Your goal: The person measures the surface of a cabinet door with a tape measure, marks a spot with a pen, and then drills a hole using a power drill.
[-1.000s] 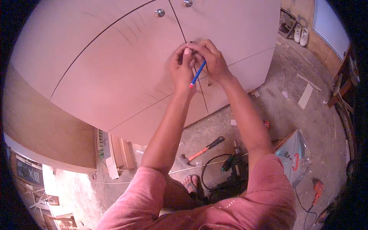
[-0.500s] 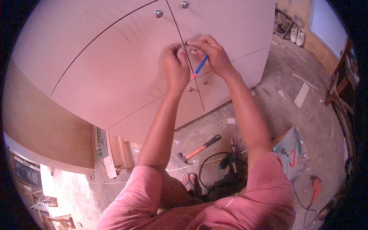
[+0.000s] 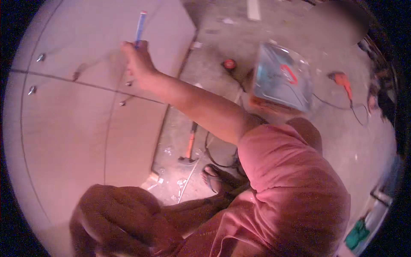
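Observation:
My right hand [image 3: 139, 60] is closed around a blue pencil [image 3: 141, 25], which sticks up past the fingers with its red end outermost. The hand is over a pale cabinet [image 3: 72, 141], close to two small knobs [image 3: 128, 83] along the cabinet's dark seam. Farther along that seam sits a small dark, blurred thing [image 3: 76, 73]. Two larger round knobs [image 3: 41, 57] stand out at the far left. My left hand is out of view.
On the floor lie a hammer [image 3: 189, 145] with an orange and black handle, a red round tool [image 3: 230, 64], and an orange corded power tool [image 3: 342, 83]. Between them is a clear-topped box [image 3: 267, 64] with a red-orange item on it. My bent knee [image 3: 107, 210] is at lower left.
The view has swung right, so the cabinet now lies at the left. My right hand has drawn away from the seam with the pencil, and my left hand has gone out of view.

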`<state>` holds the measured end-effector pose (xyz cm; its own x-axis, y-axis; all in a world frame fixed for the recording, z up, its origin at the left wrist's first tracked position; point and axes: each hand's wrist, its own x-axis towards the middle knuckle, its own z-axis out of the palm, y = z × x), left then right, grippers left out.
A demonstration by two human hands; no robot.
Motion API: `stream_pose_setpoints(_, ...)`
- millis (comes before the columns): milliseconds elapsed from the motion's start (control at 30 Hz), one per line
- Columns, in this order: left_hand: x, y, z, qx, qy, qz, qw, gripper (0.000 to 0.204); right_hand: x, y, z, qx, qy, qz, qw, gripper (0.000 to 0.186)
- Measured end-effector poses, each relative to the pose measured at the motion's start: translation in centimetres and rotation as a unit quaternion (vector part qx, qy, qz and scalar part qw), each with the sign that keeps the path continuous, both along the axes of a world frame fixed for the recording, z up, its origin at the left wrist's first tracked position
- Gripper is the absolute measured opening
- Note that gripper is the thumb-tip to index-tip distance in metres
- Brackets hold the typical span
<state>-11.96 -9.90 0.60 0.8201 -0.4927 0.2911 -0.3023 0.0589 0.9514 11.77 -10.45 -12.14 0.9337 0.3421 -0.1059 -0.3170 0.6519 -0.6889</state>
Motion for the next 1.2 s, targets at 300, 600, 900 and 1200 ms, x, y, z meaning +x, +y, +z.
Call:
stream_pose_setpoints(300,2.7,-4.1,-8.5,-0.170,-0.064,-0.160,0.970,0.044,6.1,-21.2,-2.9,-0.602,-0.489,0.190,0.601,0.033)
stream_pose_setpoints(600,5.0,-4.1,-10.8,-0.267,-0.074,-0.183,0.943,0.041,-1.4,-49.6,-11.6,-0.783,-0.266,-0.016,0.562,0.029)
stream_pose_setpoints(900,8.2,3.7,-12.5,-0.307,-0.052,-0.081,0.947,0.046,-2.7,-41.1,-7.8,-0.804,-0.376,-0.039,0.459,0.023)
stream_pose_setpoints(1200,10.6,-3.9,-14.7,-0.238,0.055,0.252,0.937,0.052,1.7,-41.3,-10.2,-0.818,-0.413,0.059,0.395,0.021)
